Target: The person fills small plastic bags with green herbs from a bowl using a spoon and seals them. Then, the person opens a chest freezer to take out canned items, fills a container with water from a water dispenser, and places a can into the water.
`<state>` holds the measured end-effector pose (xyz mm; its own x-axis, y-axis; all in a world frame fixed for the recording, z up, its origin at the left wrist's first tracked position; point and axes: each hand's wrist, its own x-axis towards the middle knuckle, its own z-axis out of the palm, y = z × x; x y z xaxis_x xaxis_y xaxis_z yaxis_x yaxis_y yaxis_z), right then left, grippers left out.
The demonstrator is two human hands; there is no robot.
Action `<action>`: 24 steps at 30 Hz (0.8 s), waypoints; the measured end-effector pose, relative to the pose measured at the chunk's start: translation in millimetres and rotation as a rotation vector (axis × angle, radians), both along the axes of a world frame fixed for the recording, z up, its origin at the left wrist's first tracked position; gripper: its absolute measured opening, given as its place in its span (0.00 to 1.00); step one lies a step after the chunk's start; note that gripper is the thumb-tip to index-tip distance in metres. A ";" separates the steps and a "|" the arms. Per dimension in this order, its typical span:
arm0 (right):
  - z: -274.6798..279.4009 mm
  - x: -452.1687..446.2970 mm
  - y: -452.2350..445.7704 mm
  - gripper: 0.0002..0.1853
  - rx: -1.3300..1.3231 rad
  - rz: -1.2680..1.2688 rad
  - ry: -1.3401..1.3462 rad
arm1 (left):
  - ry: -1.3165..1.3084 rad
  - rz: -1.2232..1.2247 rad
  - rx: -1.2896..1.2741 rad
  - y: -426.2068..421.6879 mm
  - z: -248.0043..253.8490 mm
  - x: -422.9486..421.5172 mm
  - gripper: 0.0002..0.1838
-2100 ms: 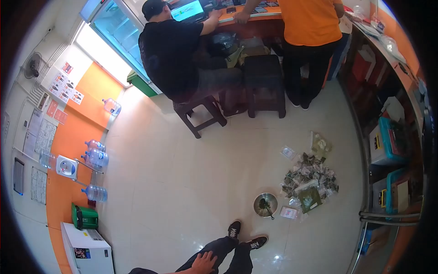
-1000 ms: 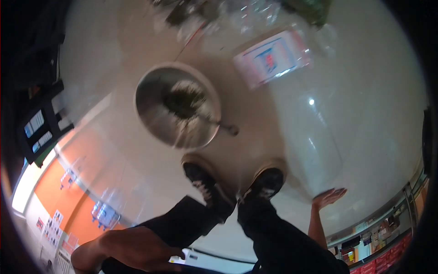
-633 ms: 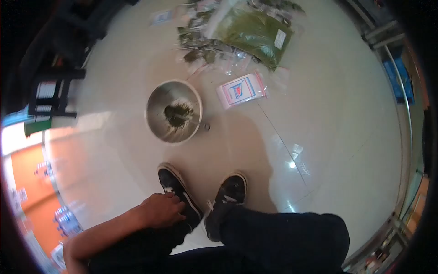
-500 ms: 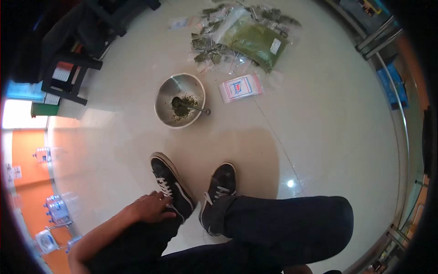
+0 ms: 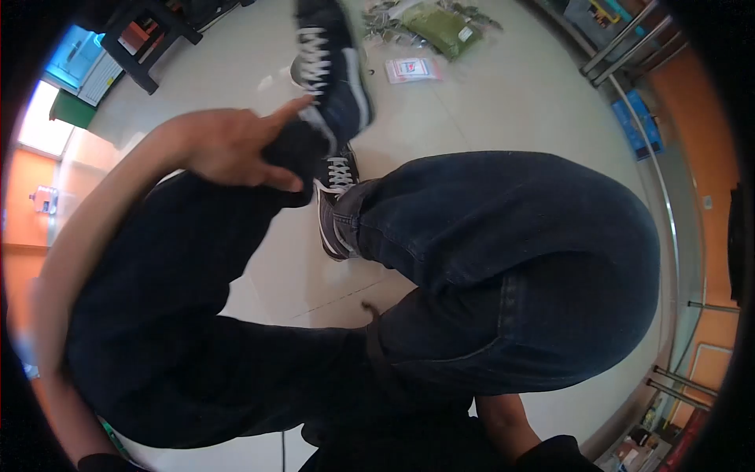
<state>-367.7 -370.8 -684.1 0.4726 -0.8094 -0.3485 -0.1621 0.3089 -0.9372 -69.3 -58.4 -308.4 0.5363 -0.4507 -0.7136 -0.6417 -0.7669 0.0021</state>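
Note:
My left hand [image 5: 236, 148] lies over the lower end of the dark trouser leg [image 5: 197, 236], its index finger stretched out against the raised black shoe [image 5: 330, 75] with white laces. The thumb is spread away and the hand looks open; its other fingers are partly hidden. The second black shoe [image 5: 338, 177] is below and behind the raised one. Of my right arm, only the forearm [image 5: 507, 423] shows under the bent right leg [image 5: 519, 236]; the right hand is hidden.
The metal bowl [image 5: 296, 72] is mostly hidden behind the raised shoe. Beyond it lie a large bag of green powder [image 5: 440, 30], several small packets and a white packet [image 5: 413, 70]. A dark stool [image 5: 138, 47] stands upper left; metal rails [image 5: 625, 43] run along the right.
My left leg and shoe have risen, with my left hand staying near the ankle. The shoe now covers most of the bowl. My view has moved, and the right forearm shows more.

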 end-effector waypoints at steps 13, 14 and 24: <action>316.7 158.7 87.3 0.35 0.196 0.936 -0.765 | 0.231 -0.433 -0.290 -63.9 -72.9 83.7 0.32; 293.0 183.4 54.8 0.31 0.050 1.067 -0.726 | 0.290 -0.436 -0.284 -59.5 -95.5 94.5 0.31; 65.6 461.4 -137.4 0.22 -1.550 0.755 0.507 | 0.772 -0.118 -0.526 2.6 -248.7 205.9 0.32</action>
